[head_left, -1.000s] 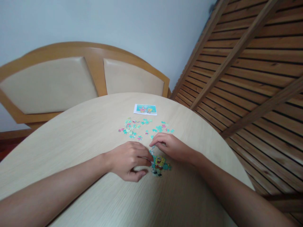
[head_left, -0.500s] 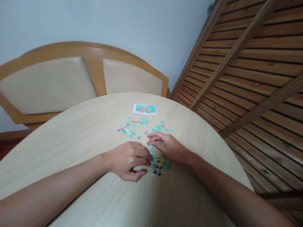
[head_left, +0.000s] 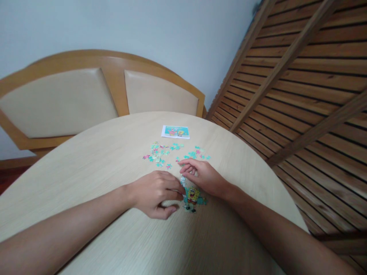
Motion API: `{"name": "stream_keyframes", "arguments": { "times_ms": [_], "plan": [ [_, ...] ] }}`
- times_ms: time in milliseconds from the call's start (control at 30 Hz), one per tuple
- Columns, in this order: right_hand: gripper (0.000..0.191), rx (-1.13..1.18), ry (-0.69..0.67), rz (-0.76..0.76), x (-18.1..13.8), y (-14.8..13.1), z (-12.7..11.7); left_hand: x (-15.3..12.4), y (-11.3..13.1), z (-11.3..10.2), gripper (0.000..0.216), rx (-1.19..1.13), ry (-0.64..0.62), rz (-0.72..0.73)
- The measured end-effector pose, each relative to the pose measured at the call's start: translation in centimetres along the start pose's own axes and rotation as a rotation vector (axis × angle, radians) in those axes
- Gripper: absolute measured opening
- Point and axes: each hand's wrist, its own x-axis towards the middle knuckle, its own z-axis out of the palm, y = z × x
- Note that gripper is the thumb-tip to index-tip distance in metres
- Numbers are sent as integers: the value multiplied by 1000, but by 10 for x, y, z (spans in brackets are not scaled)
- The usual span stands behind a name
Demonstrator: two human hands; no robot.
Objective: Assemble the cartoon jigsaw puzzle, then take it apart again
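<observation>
A partly joined jigsaw puzzle (head_left: 193, 195), with a yellow cartoon figure and a pale blue one on it, lies on the table between my hands. My left hand (head_left: 159, 194) rests palm down at its left side, fingertips at the puzzle's left edge and thumb apart. Over the upper right of the puzzle is my right hand (head_left: 204, 175). Its fingers are loosely bent, the index finger reaches left, and no piece shows in them. Part of the puzzle's top is hidden under the right hand.
Loose puzzle pieces (head_left: 157, 154) are scattered beyond my hands, with a second group of pieces (head_left: 192, 154) to the right. Farther back lies a picture card (head_left: 175, 132). The round wooden table (head_left: 109, 152) meets a padded bench back (head_left: 57, 103); a slatted wooden panel (head_left: 304, 95) stands right.
Both hands stay almost in place. A little more of the pale blue figure at the puzzle's upper left shows below my right fingers.
</observation>
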Motion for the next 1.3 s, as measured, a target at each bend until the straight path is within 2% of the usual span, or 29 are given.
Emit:
{"name": "stream_keyframes", "arguments": {
  "times_ms": [533, 700, 867, 967, 1033, 1067, 1200, 1300],
  "plan": [
    [34, -99, -15, -43, 0, -1, -1, 1, 0, 0, 21, 9, 4, 12],
    [33, -171, 25, -106, 0, 3, -4, 2, 0, -1, 22, 5, 8, 22],
    [26, -309, -30, -221, 0, 9, -12, 0, -3, -4, 20, 42, 77, 4],
    [19, -378, -62, -259, -1, 12, -19, -7, -15, -9, 18, 182, 277, -196],
    [14, -411, -91, -276, -1, 13, -23, -14, -28, -13, 19, 318, 444, -491],
    [13, -418, -108, -286, -1, 13, -25, -18, -35, -15, 20, 382, 477, -627],
    [10, -420, -157, -318, -2, 12, -28, -34, -60, -21, 26, 482, 396, -1056],
    [12, -415, -181, -328, -3, 10, -30, -41, -68, -22, 29, 490, 323, -1185]
  ]
}}
